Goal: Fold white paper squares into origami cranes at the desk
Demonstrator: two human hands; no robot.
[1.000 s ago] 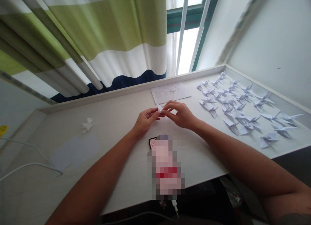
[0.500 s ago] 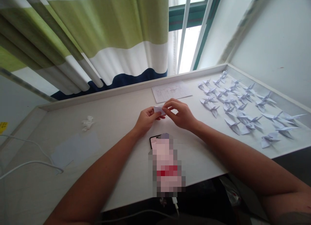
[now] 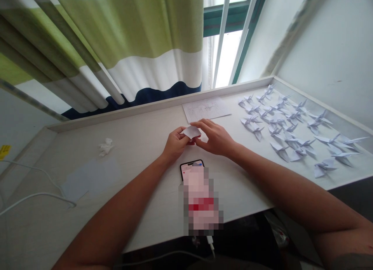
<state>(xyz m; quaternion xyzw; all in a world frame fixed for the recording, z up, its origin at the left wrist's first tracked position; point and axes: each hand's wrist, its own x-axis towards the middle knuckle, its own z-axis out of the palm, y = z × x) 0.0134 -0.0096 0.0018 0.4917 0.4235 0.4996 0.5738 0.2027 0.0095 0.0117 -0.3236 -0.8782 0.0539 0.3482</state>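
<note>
1. One paper (image 3: 192,132) sits above the bench (image 3: 131,134), pinched by the left hand (image 3: 174,143); the right hand (image 3: 214,138), thumb and fingers apart, touches its right side.
2. A raised rim (image 3: 163,105) borders the bench's back and sides; room to move runs left to a wad (image 3: 105,147) and sheets (image 3: 87,176).
3. Cranes (image 3: 290,128) crowd the right; a phone (image 3: 201,196) lies just in front, a printout (image 3: 208,108) just behind.

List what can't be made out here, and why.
All in the head view:
Phone: screen mostly covered by pixelation.
Marked sheet: writing too small and blurred to read.
Held paper: underside hidden by its upper face and the left hand.
Lower white cable: far end cut off by the left edge.
</note>
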